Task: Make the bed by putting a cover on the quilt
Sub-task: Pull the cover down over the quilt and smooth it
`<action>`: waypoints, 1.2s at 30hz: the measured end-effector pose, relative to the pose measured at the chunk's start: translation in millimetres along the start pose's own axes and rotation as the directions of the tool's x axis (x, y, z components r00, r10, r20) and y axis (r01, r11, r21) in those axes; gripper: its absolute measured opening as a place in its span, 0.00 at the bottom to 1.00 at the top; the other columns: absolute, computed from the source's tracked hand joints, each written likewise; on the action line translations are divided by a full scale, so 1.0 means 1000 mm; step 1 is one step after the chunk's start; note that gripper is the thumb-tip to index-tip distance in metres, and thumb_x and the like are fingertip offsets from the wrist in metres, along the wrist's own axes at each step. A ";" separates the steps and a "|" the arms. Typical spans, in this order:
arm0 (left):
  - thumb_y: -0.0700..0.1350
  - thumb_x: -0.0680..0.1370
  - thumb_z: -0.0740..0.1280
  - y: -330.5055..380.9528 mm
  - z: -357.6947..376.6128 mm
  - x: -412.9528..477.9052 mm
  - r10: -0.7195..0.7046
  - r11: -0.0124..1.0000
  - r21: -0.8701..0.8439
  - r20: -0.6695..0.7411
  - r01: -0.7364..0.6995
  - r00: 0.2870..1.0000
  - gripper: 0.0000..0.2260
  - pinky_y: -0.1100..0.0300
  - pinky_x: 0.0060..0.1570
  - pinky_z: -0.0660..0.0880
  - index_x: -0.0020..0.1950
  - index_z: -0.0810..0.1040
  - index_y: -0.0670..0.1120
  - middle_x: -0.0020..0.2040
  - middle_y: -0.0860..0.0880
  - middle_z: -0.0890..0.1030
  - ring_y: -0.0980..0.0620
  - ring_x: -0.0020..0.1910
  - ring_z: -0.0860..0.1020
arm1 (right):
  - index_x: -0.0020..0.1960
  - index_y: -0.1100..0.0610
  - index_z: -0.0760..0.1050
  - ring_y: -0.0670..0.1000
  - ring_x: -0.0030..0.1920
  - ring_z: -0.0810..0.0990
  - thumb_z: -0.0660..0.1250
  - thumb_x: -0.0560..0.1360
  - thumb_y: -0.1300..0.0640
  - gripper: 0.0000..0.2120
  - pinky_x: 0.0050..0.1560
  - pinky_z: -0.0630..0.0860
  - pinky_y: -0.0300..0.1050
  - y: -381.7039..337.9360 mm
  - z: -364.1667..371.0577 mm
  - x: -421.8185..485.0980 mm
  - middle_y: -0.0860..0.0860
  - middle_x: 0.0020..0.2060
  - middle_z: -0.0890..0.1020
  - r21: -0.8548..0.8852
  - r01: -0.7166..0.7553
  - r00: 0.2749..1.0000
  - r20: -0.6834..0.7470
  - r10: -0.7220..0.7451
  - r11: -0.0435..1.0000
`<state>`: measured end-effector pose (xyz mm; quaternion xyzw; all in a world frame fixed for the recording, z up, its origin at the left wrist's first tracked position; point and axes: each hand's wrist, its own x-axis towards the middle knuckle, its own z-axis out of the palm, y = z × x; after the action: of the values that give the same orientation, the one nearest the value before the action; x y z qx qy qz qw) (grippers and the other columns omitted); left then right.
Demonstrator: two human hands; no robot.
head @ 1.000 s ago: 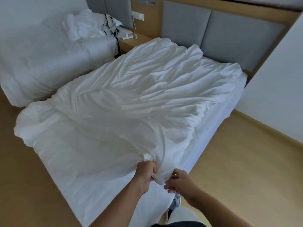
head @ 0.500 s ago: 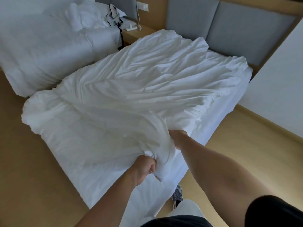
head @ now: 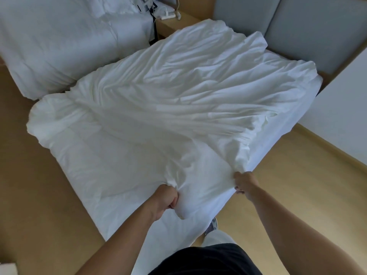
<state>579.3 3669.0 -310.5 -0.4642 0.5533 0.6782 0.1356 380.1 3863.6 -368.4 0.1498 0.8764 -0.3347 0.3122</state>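
Bedding, white: quilt cover [head: 158,100], heavily creased, spread across nearly the whole top of the near bed [head: 278,147]. Its far end is bunched against the headboard [head: 307,26], its left edge hangs in a rounded fold over the bed's left side, and its near right portion is lifted off the mattress, with folds fanning toward the 2 hands. Whether the quilt fills the lifted corner cannot be told, as the cloth there is motion-blurred.

Left hand [head: 164,201]: fist closed, fingers curled tight round a bunched corner of the quilt cover at the foot of the bed, a wad of cloth bulging out beside the knuckles.

Right hand [head: 246,185]: at the bed's near right edge, fingers curled under and pinching the hem of the quilt cover, cloth drawn taut between this hand and the left one.

Headboard: 2 grey padded panels in a wooden frame.

Second bed [head: 59,46]: upper left, white bedding, loose white linen heaped at its head.

Nightstand [head: 170,28]: wooden, between the 2 beds, carrying what looks like a white power strip [head: 167,16] with cables.

Floor [head: 39,195]: tan, either side of the near bed.

Wall [head: 341,116]: white, at right, with a pale skirting strip.

Shoe [head: 212,225]: patterned toe showing just below the bed's near corner.
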 end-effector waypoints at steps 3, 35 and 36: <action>0.24 0.66 0.54 -0.006 -0.001 0.005 -0.026 0.999 -0.032 -0.009 0.025 1.000 0.16 0.59 0.34 0.72 0.38 0.77 0.39 0.33 0.47 0.73 0.48 0.35 0.71 | 0.67 0.59 0.70 0.62 0.60 0.76 0.69 0.75 0.46 0.25 0.58 0.75 0.55 -0.021 0.002 -0.001 0.59 0.59 0.77 -0.443 0.368 0.891 -0.084 -0.447 0.817; 0.23 0.65 0.53 -0.025 0.010 -0.006 -0.128 0.978 -0.176 -0.063 0.115 0.990 0.24 0.63 0.28 0.60 0.17 0.62 0.49 0.29 0.50 0.63 0.52 0.31 0.61 | 0.60 0.59 0.79 0.60 0.59 0.77 0.58 0.81 0.39 0.24 0.57 0.74 0.50 -0.115 0.109 0.005 0.61 0.59 0.78 -0.567 0.577 0.814 0.461 -0.354 0.588; 0.24 0.63 0.55 -0.024 0.007 -0.006 -0.118 0.978 -0.179 -0.075 0.103 0.990 0.22 0.63 0.28 0.59 0.19 0.60 0.50 0.29 0.49 0.61 0.52 0.31 0.60 | 0.68 0.55 0.72 0.62 0.65 0.72 0.61 0.80 0.40 0.25 0.63 0.70 0.55 -0.109 0.117 0.011 0.60 0.66 0.72 -0.666 0.571 0.819 0.421 -0.390 0.480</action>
<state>595.9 3685.1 -321.3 -0.5330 0.4701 0.6952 0.1082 372.6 3705.2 -390.4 -0.2870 0.8994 -0.0170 0.3294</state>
